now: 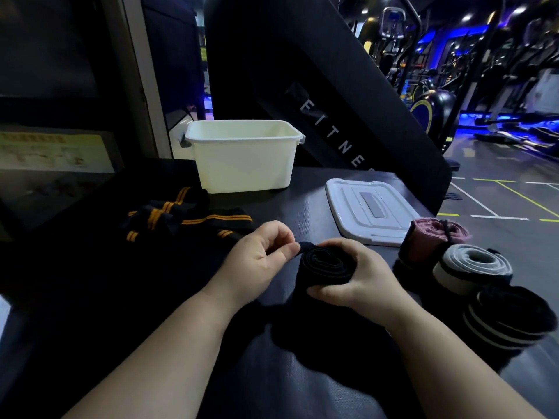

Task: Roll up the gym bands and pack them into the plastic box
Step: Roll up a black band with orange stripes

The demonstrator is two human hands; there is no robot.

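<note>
Both of my hands meet at the middle of the dark, matte tabletop (290, 376), seen from my head camera. My right hand (363, 278) curls around a soft black fabric band (328, 264) that is wound into a thick spiral, thumb under it and fingers over its top. My left hand (257, 257) pinches the loose tail of that band between thumb and forefinger, just at the roll's upper left edge. To my right, three finished rolls sit close together near the table's edge: a dusty pink one (435, 235) tied with a dark cord, a grey and white one (475, 267) with a fuzzy coil on top, and a black one with pale stripes (511, 320). To the left, unrolled black bands with orange stripes (193, 217) lie in a crumpled heap. The white plastic box (242, 164), rectangular with a lipped rim, stands open at the far side of the table, well apart from my hands. Its flat white lid (369, 207) lies beside it on the right.
</note>
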